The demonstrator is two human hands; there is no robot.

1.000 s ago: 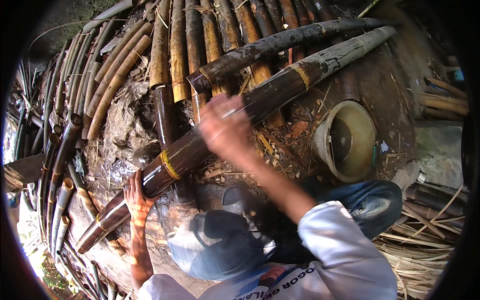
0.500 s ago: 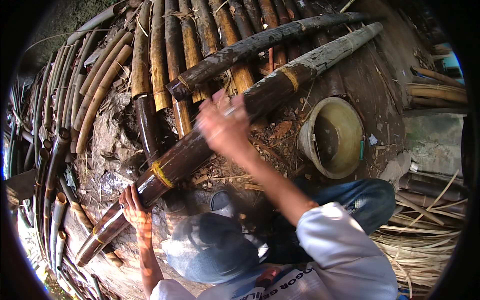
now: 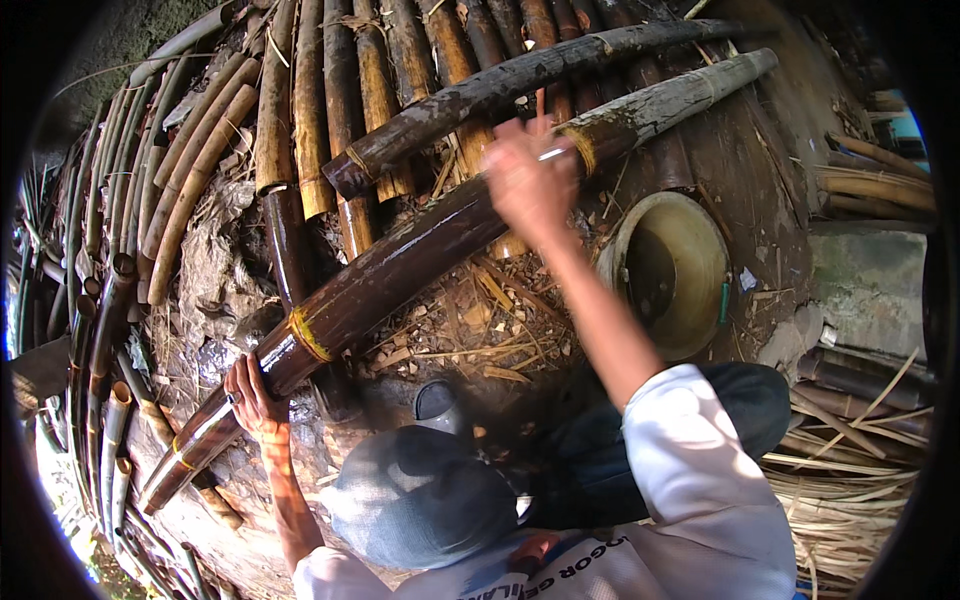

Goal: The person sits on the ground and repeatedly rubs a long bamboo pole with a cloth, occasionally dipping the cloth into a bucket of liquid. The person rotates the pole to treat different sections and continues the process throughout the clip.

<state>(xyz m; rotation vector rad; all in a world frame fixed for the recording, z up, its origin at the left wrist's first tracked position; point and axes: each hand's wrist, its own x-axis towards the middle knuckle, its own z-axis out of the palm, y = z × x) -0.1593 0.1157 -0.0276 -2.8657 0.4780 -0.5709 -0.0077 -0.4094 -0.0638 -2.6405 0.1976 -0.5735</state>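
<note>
A thick, dark, wet bamboo pole [image 3: 390, 270] slants from the lower left to the upper right, with yellowish bands at its joints and a paler grey far end. My left hand [image 3: 258, 400] grips its lower part, just below a yellow-ringed joint, fingers laid over the side. Farther up, my right hand [image 3: 532, 185] is on the pole beside another yellowish joint. Motion blurs its fingers, and a small bright glint shows by them; whether it holds anything I cannot tell. Behind lies a second dark bamboo pole [image 3: 480, 98], nearly alongside.
Several bamboo poles [image 3: 308, 110] lie in a row at the back, with shorter pieces [image 3: 207, 185] stacked to the left. A round basin [image 3: 705, 260] stands right of the pole. Split strips [image 3: 850, 510] are heaped at the lower right, and chips and leaves [image 3: 480, 325] litter the ground.
My right hand has slid along the pole, up and to the right, toward its far joint. The pole has shifted slightly toward the lower left, my left hand still on it.
</note>
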